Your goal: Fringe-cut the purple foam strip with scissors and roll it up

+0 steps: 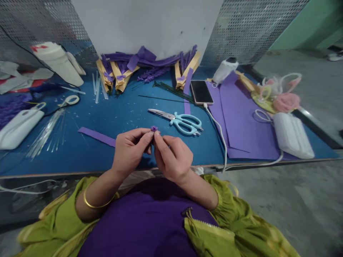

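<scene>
My left hand (132, 148) and my right hand (173, 157) meet over the near edge of the blue table (112, 117). Both pinch a small purple foam flower bud (154, 128) between thumbs and fingertips; the bud pokes up above the fingers. A purple foam strip (98, 136) lies flat on the table just left of my left hand. Light-blue-handled scissors (179, 121) lie shut a little beyond my right hand.
Purple foam sheets (241, 117) cover the right side, with a phone (201, 92) and its white cable (221, 135). A white glue gun (18, 126), clear glue sticks (45, 132), green wire stems (171, 91) and wrapped lavender bundles (120, 73) lie further back. A white box (292, 135) sits at the right.
</scene>
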`<state>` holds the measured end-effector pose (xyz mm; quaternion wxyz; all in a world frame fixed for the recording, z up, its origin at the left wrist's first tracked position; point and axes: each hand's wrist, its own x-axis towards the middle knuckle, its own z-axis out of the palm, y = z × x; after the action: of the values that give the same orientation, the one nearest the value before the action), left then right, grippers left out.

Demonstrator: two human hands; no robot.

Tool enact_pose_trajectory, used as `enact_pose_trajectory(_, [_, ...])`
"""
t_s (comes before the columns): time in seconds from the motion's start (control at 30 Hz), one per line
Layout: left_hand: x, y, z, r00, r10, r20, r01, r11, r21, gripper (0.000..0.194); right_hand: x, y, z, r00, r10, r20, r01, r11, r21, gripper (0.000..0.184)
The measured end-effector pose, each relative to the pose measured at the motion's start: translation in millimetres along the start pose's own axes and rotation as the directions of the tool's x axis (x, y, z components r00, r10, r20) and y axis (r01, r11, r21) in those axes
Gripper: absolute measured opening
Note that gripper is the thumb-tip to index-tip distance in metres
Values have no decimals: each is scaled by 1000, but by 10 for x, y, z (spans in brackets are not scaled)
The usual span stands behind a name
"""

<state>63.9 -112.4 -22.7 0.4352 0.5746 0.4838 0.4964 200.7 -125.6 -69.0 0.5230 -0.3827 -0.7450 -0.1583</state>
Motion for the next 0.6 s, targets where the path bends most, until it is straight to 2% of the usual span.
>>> enact_pose_trajectory(0.07, [-1,-3,-2,1000,4,-4,-4,1000,-6,15,43,-21,-8,991,134,2,-132,975,178,29])
enact_pose_trajectory(0.1, [-3,-1,0,1000,5,-3,-5,1000,-12,15,70,-29,-13,972,233,12,-227,934,276,25])
enact_pose_trajectory(0.17, [-8,8,7,1000,3,2,-3,1000,-29,14,128,-39,-20,893,447,51,-420,789,449,20])
enact_pose_trajectory(0.23, [-12,20,15,1000,-4,3,4,999,-38,14,174,-35,-15,802,588,103,-537,636,554,16])
enact_pose_trajectory(0.27, [-13,26,17,1000,-6,2,6,999,-36,14,188,-29,-8,775,619,124,-563,588,581,15])
enact_pose_trajectory(0.33, [-13,36,17,1000,-5,-1,5,1000,-15,15,197,-14,7,762,631,147,-578,560,594,15])
enact_pose_trajectory(0.47, [1,56,2,1000,-3,21,2,998,66,14,171,3,27,788,605,116,-553,613,564,20])
enact_pose_trajectory(0.6, [23,73,-15,999,-10,35,7,995,95,14,161,-7,26,787,603,131,-557,602,572,23])
